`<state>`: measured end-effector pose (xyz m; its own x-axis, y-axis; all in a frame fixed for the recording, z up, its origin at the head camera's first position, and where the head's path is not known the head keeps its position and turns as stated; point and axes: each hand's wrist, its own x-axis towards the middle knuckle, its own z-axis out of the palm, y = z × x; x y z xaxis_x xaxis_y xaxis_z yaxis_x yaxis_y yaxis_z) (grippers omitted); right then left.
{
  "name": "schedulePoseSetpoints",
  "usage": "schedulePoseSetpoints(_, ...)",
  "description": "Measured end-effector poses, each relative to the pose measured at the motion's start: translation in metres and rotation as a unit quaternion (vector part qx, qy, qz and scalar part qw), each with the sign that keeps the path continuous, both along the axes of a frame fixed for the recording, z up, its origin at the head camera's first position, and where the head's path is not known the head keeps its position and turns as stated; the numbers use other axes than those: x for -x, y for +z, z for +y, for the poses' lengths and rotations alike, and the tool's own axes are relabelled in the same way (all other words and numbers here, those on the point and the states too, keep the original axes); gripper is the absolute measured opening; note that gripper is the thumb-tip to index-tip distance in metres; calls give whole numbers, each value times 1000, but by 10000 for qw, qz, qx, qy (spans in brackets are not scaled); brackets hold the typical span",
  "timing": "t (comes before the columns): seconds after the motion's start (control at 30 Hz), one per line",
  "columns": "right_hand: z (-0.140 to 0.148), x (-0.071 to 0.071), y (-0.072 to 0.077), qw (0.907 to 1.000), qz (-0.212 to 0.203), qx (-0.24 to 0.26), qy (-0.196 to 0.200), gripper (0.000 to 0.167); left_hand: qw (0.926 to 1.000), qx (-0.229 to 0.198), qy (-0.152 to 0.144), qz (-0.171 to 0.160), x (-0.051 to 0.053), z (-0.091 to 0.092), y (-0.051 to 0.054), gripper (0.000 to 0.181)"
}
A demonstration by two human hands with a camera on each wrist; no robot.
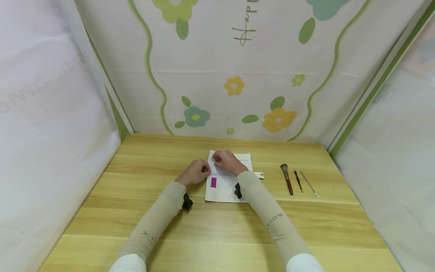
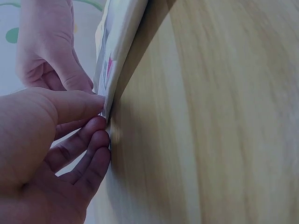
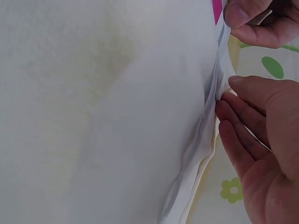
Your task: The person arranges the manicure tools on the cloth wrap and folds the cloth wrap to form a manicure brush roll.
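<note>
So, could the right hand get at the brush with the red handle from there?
Probably yes, once it lets go: the right hand is pinching the edge of the white case. The brush lies uncovered on the table, right of the case, with nothing touching it.

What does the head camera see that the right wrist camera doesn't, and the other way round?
Only the head view shows the brush, the dark tool, the thin stick and the snap tab.
Only the right wrist view shows, close up, the rippled layers along an edge.
Both show the left hand, the right hand, the white cloth, its magenta patch and the floral backdrop.
</note>
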<state>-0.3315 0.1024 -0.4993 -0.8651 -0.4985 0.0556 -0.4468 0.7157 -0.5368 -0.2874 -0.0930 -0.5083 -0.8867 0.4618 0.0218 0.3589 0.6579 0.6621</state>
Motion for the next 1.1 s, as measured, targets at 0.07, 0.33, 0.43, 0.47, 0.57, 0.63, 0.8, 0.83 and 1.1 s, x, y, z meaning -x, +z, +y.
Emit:
schedulePoseSetpoints(0.07, 1, -1, 0, 10000, 18, 28, 12, 22, 10000, -2, -1, -2, 0, 0, 0, 11)
schedulePoseSetpoints(0.33, 21, -5, 7, 9998, -180, -70, -58, 28, 10000, 57, -51, 43, 1, 1, 1, 12)
schedulePoseSetpoints(0.43, 39, -7, 12, 9992, -292, -158, -236, 30, 10000, 29, -74, 19, 2, 2, 3, 11)
schedulePoseSetpoints(0.47, 46, -8, 14, 9990, -296, -173, -269, 31, 10000, 10, -84, 7, 2, 2, 4, 11)
schedulePoseSetpoints(0.57, 72, -12, 20, 9987, -321, -202, -343, 33, 9999, -50, -112, -23, 3, 3, 6, 11)
schedulePoseSetpoints(0.63, 91, -16, 23, 9989, -260, -237, -313, 34, 9999, -45, -165, 14, 3, 5, 9, 11)
schedulePoseSetpoints(0.8, 139, -30, 30, 9983, -241, -348, -399, 35, 9991, 28, -378, 195, 5, 14, 15, 9)
schedulePoseSetpoints(0.83, 149, -33, 31, 9982, -202, -376, -414, 35, 9989, 43, -412, 215, 5, 16, 16, 8)
schedulePoseSetpoints(1.1, 212, -58, 40, 9967, 94, -526, -614, 38, 9979, 338, -508, 211, 9, 33, 19, 7)
